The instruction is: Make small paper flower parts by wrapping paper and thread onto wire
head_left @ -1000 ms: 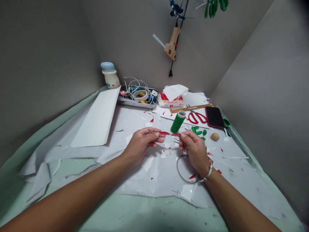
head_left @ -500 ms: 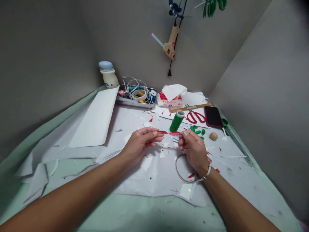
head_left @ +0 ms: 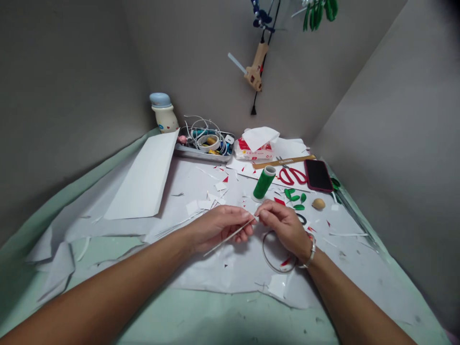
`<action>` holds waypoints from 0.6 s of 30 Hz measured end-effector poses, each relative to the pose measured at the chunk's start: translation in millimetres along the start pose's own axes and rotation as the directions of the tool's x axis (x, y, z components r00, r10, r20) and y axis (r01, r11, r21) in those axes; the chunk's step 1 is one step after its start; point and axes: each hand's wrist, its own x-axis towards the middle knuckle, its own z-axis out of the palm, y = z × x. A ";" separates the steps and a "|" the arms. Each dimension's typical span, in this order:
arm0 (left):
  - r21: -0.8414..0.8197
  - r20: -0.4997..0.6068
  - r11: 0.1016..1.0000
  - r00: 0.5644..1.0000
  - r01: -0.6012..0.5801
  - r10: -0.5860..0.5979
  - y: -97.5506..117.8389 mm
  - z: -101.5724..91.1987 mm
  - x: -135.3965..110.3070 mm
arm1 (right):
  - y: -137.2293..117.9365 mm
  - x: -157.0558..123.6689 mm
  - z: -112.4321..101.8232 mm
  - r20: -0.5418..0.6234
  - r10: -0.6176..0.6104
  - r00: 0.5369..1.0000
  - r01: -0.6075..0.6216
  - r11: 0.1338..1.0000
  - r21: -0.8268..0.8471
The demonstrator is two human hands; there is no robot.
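My left hand is closed on a thin pale wire, which slants down to the left across its fingers. My right hand pinches at the wire's upper end, where the fingertips of both hands almost meet. What else those fingertips may hold is too small to make out. Just behind the hands stands a spool of green thread, slightly tilted in view. A red piece lies beyond my right hand, near several green leaf-shaped pieces. A thin ring lies below my right wrist.
White paper scraps litter the sheet. At the back are a metal tray of wires and tape, a tissue pack, a ruler, red-handled scissors and a phone. A glue gun hangs on the wall.
My hands have come closer together and lower. The red strip stretched between them no longer shows there; a pale wire is now in my left hand. The view has shifted slightly.
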 end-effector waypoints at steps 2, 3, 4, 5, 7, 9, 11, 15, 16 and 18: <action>0.016 0.013 1.000 1.000 0.012 -0.012 -3.1 2.2 -0.4 | -1.8 0.0 2.9 0.045 -0.005 0.999 0.007 1.000 -0.029; 0.019 0.007 1.000 1.000 0.018 -0.018 -4.0 2.6 -0.5 | -2.3 -0.1 3.9 0.051 -0.003 0.999 0.005 0.999 -0.040; 0.019 -0.003 0.999 1.000 0.026 -0.026 -4.5 2.6 -0.5 | -2.6 -0.1 4.7 0.049 0.004 0.999 -0.002 0.999 -0.047; 0.016 -0.011 0.999 0.999 0.034 -0.034 -4.9 2.4 -0.4 | -2.8 -0.2 5.3 0.040 0.018 0.999 -0.016 0.999 -0.047; 0.005 -0.010 0.999 0.999 0.038 -0.038 -5.3 1.6 -0.2 | -2.7 0.1 6.2 0.009 0.056 0.998 -0.055 0.998 -0.022; -0.008 0.010 1.000 1.000 0.014 -0.014 -5.3 1.6 -0.4 | -1.8 1.6 6.0 -0.047 0.090 0.995 -0.090 0.996 0.008; -0.025 0.028 1.000 0.999 -0.018 0.019 -4.7 2.6 -1.2 | -1.3 4.8 3.7 -0.130 0.092 0.987 -0.097 0.995 -0.030; -0.103 0.002 0.991 0.996 -0.085 0.085 0.3 4.4 -2.5 | -11.9 11.7 -9.5 -0.272 -0.053 0.961 -0.069 0.905 -0.421; -0.127 -0.022 0.986 0.994 -0.110 0.108 2.4 4.0 -2.6 | -18.4 12.0 -13.6 -0.279 -0.071 0.958 -0.086 0.855 -0.511; -0.173 -0.077 0.971 0.985 -0.164 0.153 6.9 1.8 -2.3 | -34.8 9.6 -20.0 -0.254 -0.008 0.967 -0.157 0.767 -0.622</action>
